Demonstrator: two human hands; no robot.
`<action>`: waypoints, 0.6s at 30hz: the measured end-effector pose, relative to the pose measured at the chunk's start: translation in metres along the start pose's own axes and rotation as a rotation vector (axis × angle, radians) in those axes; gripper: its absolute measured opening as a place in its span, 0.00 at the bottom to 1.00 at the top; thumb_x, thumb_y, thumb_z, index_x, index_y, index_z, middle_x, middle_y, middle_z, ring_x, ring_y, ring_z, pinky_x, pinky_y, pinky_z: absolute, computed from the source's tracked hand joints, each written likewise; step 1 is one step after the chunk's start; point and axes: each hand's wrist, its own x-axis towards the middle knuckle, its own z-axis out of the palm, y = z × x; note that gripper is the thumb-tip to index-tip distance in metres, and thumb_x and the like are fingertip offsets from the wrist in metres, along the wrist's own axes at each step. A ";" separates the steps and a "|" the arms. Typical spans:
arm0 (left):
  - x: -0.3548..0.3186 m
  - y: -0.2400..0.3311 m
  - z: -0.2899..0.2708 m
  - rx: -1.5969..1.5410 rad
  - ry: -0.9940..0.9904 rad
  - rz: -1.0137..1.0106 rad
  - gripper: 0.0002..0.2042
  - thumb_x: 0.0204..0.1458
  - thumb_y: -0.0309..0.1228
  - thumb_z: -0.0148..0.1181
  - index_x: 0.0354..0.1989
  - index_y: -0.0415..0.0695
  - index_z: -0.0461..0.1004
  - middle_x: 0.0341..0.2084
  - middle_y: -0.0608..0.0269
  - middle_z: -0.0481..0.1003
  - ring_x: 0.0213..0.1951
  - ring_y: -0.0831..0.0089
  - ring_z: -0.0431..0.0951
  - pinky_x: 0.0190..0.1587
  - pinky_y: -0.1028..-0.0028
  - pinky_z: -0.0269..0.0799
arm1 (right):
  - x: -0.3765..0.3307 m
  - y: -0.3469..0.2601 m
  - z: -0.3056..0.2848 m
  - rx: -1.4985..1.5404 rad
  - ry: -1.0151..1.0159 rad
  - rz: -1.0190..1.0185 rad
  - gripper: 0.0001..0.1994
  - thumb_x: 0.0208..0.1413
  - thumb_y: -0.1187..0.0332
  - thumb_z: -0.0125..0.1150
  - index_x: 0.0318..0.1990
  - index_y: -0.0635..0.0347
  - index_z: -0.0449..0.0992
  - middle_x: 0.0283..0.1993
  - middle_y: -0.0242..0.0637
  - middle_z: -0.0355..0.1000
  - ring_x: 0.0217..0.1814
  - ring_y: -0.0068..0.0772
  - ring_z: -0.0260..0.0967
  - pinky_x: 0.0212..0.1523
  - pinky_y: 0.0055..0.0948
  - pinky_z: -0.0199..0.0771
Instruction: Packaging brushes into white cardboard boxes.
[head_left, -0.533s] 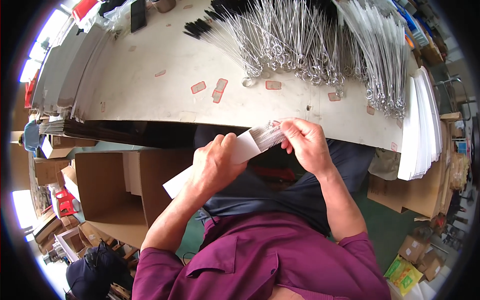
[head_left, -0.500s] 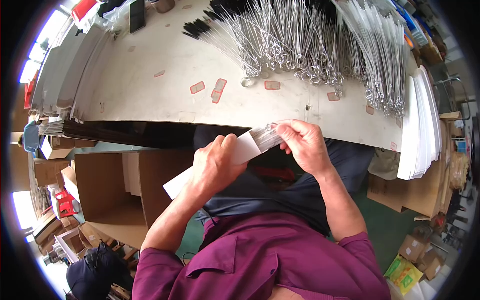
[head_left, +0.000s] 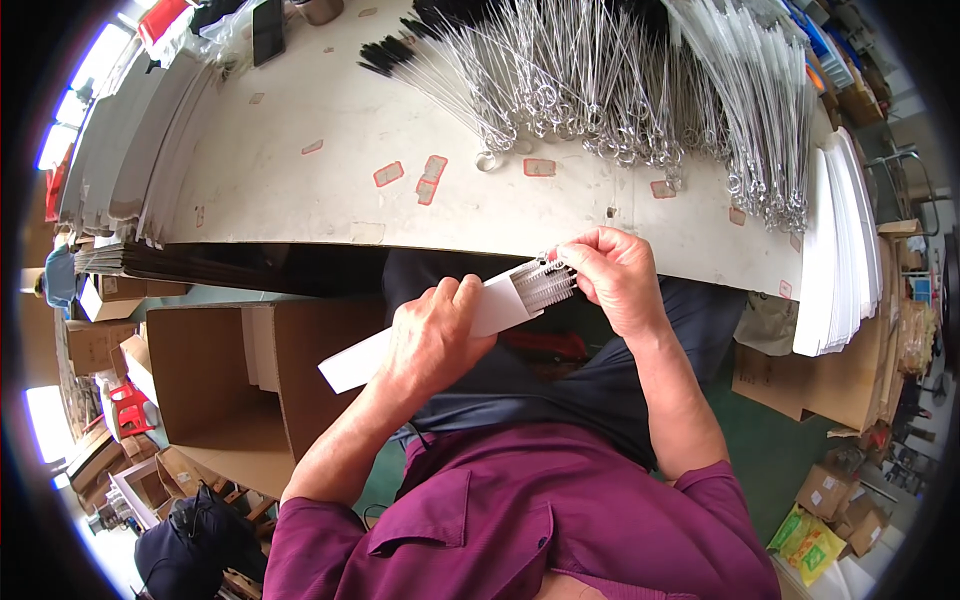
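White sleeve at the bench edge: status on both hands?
Left hand grips white sleeve mid-length. Right hand pinches wire brush bundle at sleeve's open end. Loose wire brushes heaped on table, clear of the hands.

Head-worn fisheye, steeply downward, close

Small red-edged labels (head_left: 431, 178) dot the table (head_left: 300, 200); an open brown carton (head_left: 215, 390) stands lower left, a yellow-green packet (head_left: 812, 545) lower right.

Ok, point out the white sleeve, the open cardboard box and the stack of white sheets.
white sleeve (head_left: 360, 360), head view, its bare lower end.
open cardboard box (head_left: 205, 385), head view, its inner wall.
stack of white sheets (head_left: 838, 255), head view, its top sheet.
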 end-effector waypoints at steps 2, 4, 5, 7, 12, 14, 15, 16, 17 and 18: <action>0.001 0.001 0.001 -0.006 -0.005 0.015 0.25 0.41 0.31 0.74 0.48 0.39 0.72 0.29 0.53 0.75 0.30 0.53 0.81 0.29 0.58 0.78 | 0.002 -0.004 -0.003 0.106 -0.062 0.144 0.08 0.64 0.70 0.64 0.34 0.65 0.81 0.25 0.28 0.74 0.18 0.12 0.64 0.17 0.17 0.60; 0.001 0.001 0.004 -0.017 -0.001 0.022 0.24 0.41 0.31 0.74 0.47 0.40 0.72 0.29 0.53 0.75 0.30 0.53 0.81 0.29 0.58 0.78 | 0.000 -0.009 -0.004 0.082 -0.067 0.145 0.08 0.65 0.70 0.63 0.35 0.65 0.81 0.26 0.29 0.75 0.18 0.12 0.65 0.17 0.16 0.60; 0.001 0.000 0.004 -0.018 -0.002 0.023 0.24 0.41 0.31 0.74 0.47 0.40 0.72 0.29 0.53 0.75 0.30 0.53 0.81 0.29 0.58 0.78 | 0.000 -0.011 -0.004 0.059 -0.075 0.147 0.07 0.65 0.71 0.63 0.36 0.65 0.81 0.27 0.30 0.75 0.18 0.12 0.66 0.17 0.16 0.60; 0.000 0.000 0.004 -0.022 -0.013 0.010 0.24 0.41 0.32 0.75 0.46 0.40 0.73 0.29 0.53 0.75 0.29 0.53 0.81 0.29 0.58 0.78 | 0.001 -0.010 -0.009 0.073 -0.111 0.153 0.07 0.65 0.70 0.64 0.37 0.65 0.82 0.28 0.31 0.76 0.18 0.12 0.66 0.17 0.15 0.60; 0.001 0.001 0.006 -0.023 -0.009 -0.005 0.23 0.41 0.33 0.75 0.45 0.41 0.73 0.28 0.54 0.76 0.29 0.53 0.81 0.29 0.58 0.78 | 0.002 -0.002 -0.012 0.087 -0.166 0.164 0.09 0.65 0.68 0.65 0.36 0.65 0.82 0.29 0.32 0.78 0.19 0.12 0.67 0.17 0.15 0.61; 0.000 0.000 0.007 -0.023 -0.013 -0.009 0.22 0.41 0.33 0.75 0.44 0.41 0.73 0.27 0.54 0.76 0.28 0.53 0.81 0.29 0.58 0.78 | 0.000 0.001 -0.012 0.003 -0.167 0.127 0.09 0.64 0.69 0.67 0.34 0.65 0.82 0.30 0.32 0.78 0.21 0.12 0.67 0.18 0.16 0.62; 0.000 0.000 0.007 -0.021 -0.019 -0.012 0.22 0.41 0.33 0.75 0.44 0.41 0.73 0.27 0.55 0.76 0.28 0.54 0.81 0.29 0.58 0.78 | -0.001 0.001 -0.011 0.003 -0.167 0.128 0.09 0.64 0.69 0.67 0.34 0.65 0.82 0.30 0.32 0.78 0.21 0.12 0.67 0.18 0.16 0.62; 0.000 0.000 0.007 -0.020 -0.025 -0.014 0.21 0.42 0.34 0.75 0.43 0.42 0.73 0.27 0.55 0.76 0.28 0.54 0.81 0.29 0.58 0.78 | -0.002 0.001 -0.009 -0.024 -0.163 0.119 0.07 0.62 0.70 0.68 0.33 0.64 0.82 0.34 0.34 0.80 0.23 0.12 0.68 0.20 0.16 0.64; -0.001 0.001 0.008 -0.021 -0.026 -0.014 0.21 0.42 0.34 0.75 0.43 0.42 0.73 0.27 0.55 0.76 0.28 0.54 0.81 0.29 0.58 0.78 | -0.004 0.001 -0.007 -0.050 -0.158 0.111 0.06 0.61 0.72 0.69 0.33 0.64 0.82 0.37 0.37 0.81 0.25 0.13 0.69 0.22 0.15 0.67; -0.001 0.002 0.008 -0.031 -0.014 -0.018 0.21 0.42 0.34 0.75 0.43 0.42 0.74 0.27 0.55 0.76 0.28 0.54 0.81 0.29 0.59 0.78 | -0.005 0.003 -0.004 -0.051 -0.158 0.113 0.06 0.61 0.72 0.69 0.33 0.64 0.82 0.37 0.37 0.81 0.25 0.13 0.69 0.22 0.15 0.67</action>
